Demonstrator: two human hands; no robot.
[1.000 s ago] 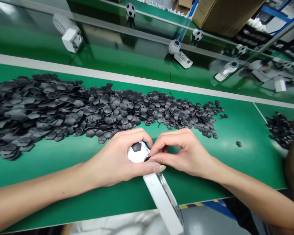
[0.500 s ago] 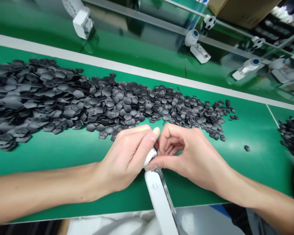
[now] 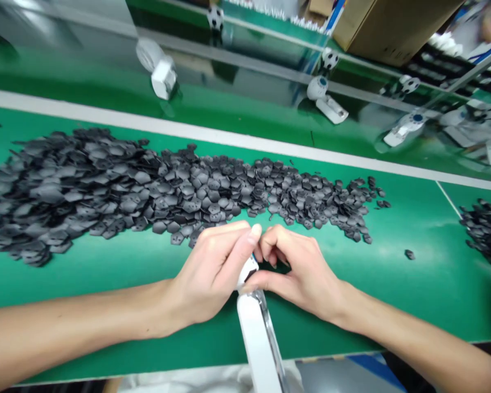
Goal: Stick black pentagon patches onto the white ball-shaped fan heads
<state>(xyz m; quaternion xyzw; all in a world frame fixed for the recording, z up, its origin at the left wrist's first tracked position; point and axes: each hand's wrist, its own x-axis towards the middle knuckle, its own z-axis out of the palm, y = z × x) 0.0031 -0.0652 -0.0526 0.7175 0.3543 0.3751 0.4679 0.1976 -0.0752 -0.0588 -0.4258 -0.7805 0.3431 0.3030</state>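
A white device (image 3: 257, 333) with a long body and a silvery side edge reaches up from the bottom edge of the view. My left hand (image 3: 217, 270) is closed round its upper end, thumb pointing up. From the right, my right hand (image 3: 300, 267) touches the same end, its thumb across the joint and its fingers curled. A small white part with a dark opening shows between the hands; the rest of that end is hidden by my fingers. Behind the hands lies a long heap of black pentagonal pieces (image 3: 147, 188) on the green table (image 3: 413, 305).
Another black pile (image 3: 485, 232) lies at the right, with a loose black piece (image 3: 409, 254) nearer. Beyond the white strip (image 3: 213, 134) stand white devices (image 3: 331, 109), football-patterned balls (image 3: 215, 18) and a cardboard box (image 3: 393, 27).
The view has shifted, so the heap and far devices sit lower in it. Both hands remain at the white device's upper end, my right hand slightly closer to my left.
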